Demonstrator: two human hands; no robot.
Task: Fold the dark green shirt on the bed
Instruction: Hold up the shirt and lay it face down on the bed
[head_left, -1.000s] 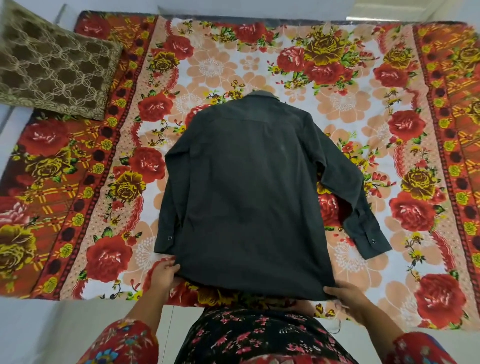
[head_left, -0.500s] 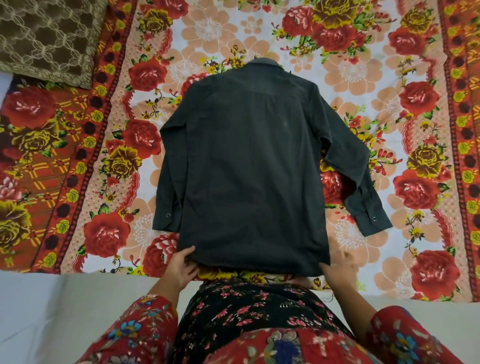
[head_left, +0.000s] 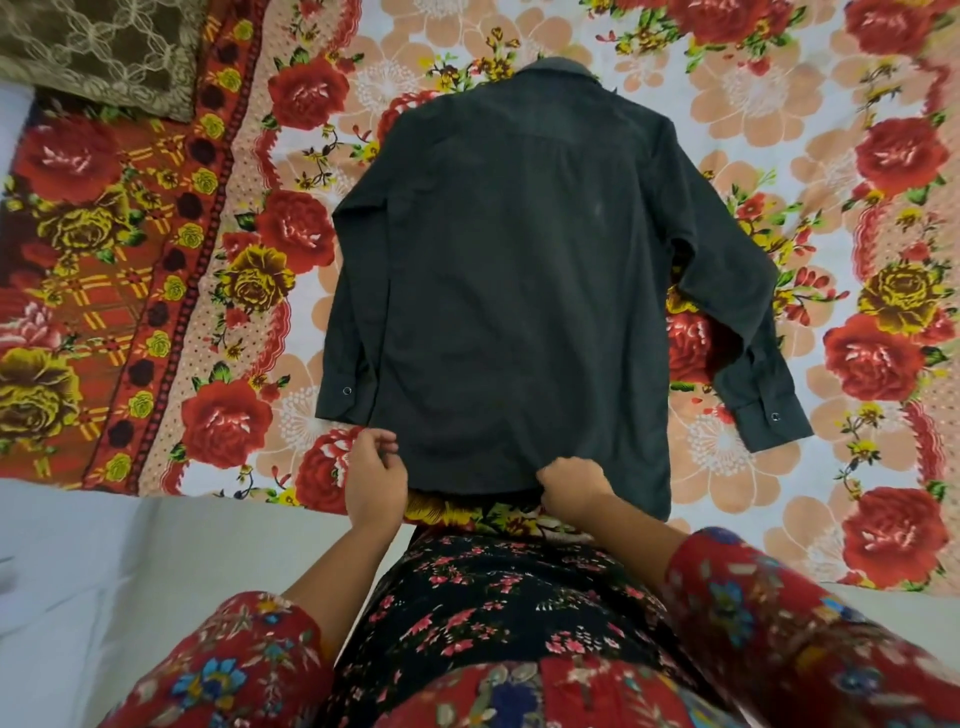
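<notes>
The dark green shirt (head_left: 509, 291) lies back-up on the floral bedsheet (head_left: 779, 104), collar at the far end, hem at the near edge. Its left sleeve lies straight along the body; its right sleeve angles out, cuff at the right. My left hand (head_left: 376, 478) pinches the hem at its left corner. My right hand (head_left: 571, 486) is closed on the hem near its middle, with the right hem corner free beyond it.
A brown patterned pillow (head_left: 98, 52) sits at the far left corner. The near bed edge shows white mattress (head_left: 156, 571) below the sheet. My floral-clothed body presses against that edge.
My right hand has slid left along the hem from the right corner to the middle and closed on it. My left hand stays at the left corner. The view moved closer.
</notes>
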